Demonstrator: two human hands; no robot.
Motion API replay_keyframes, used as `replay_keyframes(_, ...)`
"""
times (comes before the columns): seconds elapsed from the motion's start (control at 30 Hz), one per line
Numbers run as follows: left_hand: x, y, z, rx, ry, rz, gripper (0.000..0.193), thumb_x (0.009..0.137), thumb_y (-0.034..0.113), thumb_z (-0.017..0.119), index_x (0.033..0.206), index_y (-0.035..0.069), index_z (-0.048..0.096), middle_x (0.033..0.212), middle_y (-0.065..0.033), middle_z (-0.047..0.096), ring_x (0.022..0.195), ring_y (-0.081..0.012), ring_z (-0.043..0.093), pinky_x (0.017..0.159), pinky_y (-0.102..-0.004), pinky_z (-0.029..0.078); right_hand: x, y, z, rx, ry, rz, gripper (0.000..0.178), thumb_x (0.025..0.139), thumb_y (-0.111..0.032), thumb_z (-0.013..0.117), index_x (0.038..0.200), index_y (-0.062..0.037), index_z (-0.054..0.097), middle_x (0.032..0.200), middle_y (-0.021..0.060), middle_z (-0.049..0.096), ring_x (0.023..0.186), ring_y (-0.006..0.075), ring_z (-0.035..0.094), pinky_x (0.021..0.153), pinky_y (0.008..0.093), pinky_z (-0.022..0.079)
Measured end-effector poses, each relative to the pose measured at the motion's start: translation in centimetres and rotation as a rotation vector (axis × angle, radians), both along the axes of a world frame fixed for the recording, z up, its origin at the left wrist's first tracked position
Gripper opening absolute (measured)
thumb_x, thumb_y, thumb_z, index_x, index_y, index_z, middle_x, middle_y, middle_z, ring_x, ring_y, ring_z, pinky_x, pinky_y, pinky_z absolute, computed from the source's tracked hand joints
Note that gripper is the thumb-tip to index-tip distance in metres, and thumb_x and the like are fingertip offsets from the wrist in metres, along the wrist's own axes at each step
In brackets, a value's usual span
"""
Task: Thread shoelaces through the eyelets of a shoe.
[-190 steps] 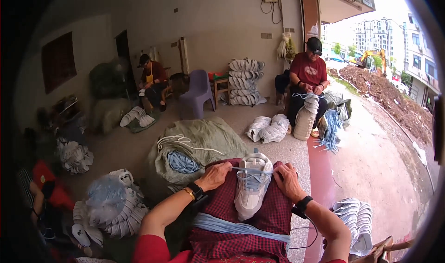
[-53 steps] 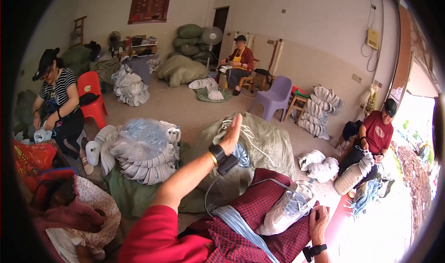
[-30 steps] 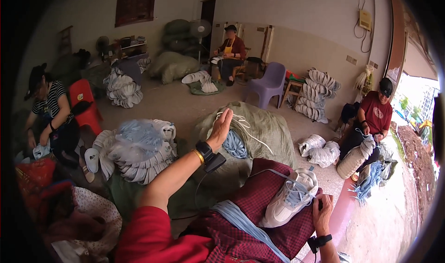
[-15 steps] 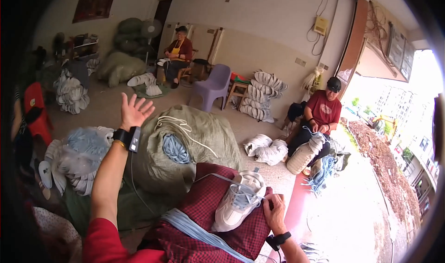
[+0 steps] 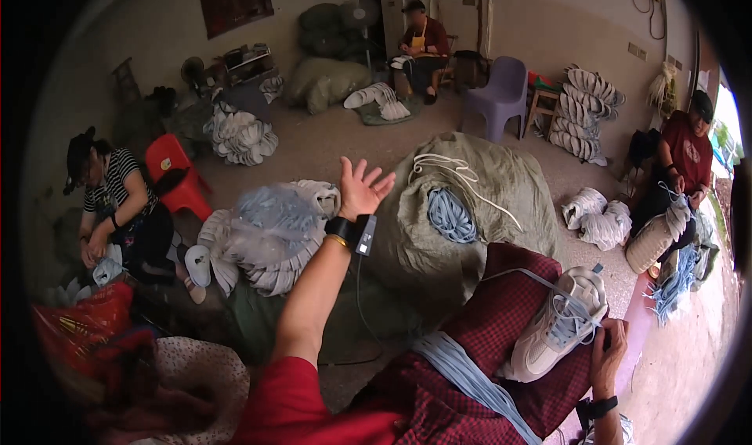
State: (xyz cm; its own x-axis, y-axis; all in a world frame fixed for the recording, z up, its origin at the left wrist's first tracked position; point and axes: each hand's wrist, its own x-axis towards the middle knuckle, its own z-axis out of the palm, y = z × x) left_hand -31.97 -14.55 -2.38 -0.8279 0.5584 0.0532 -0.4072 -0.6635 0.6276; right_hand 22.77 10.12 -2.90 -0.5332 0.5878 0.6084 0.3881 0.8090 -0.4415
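A white sneaker [image 5: 536, 348] lies tilted on my lap, over the dark red checked cloth [image 5: 513, 288]. Pale blue-grey shoelace [image 5: 570, 320] runs through its upper eyelets, and one length stretches left across the cloth. Beside the shoe's right edge, my right hand [image 5: 609, 352] is closed, pinching the lace at the fingertips. My left hand [image 5: 366, 189] is raised away from the shoe, palm up and fingers spread, holding nothing. A bundle of light blue laces [image 5: 479, 382] is draped across my thigh.
Ahead stands a large green sack [image 5: 509, 182] with blue laces and a white cord on it. Shoe uppers [image 5: 274, 269] are piled at left with bagged laces. Co-workers sit at left, far back and right. A red chair [image 5: 174, 177] and purple chair [image 5: 499, 92] stand beyond.
The view has swung left, bringing a co-worker in a striped shirt into sight. My left hand stays raised and open; my right hand still pinches the lace by the sneaker.
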Motion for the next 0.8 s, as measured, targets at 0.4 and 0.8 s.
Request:
replay_keyframes(0.4,5.7,3.2,-3.0,-0.269,0.080,-0.342,0.062,0.100,0.054,0.052,0.136,0.004,0.052,0.127,-0.0141,0.062,0.115,-0.0299,0.062,0.090,-0.0387,0.055,-0.6,-0.2,-0.2,0.028,0.092,0.027,0.006,0.081,-0.001,0.063,0.084,-0.0043,0.059,0.084,0.0135,0.059,0.088,0.0333,0.053,0.081,0.0424,0.043)
replay_keyframes(0.8,29.5,6.4,13.0,-0.086,1.677,-0.341,0.033,0.089,-0.005,0.054,0.117,0.004,0.068,0.100,-0.0074,0.069,0.090,-0.0222,0.067,0.081,-0.0351,0.055,-0.5,-0.6,-0.4,0.027,0.085,0.052,0.005,0.084,-0.002,0.064,0.086,-0.0027,0.059,0.083,0.0126,0.059,0.086,0.0326,0.052,0.081,0.0421,0.042)
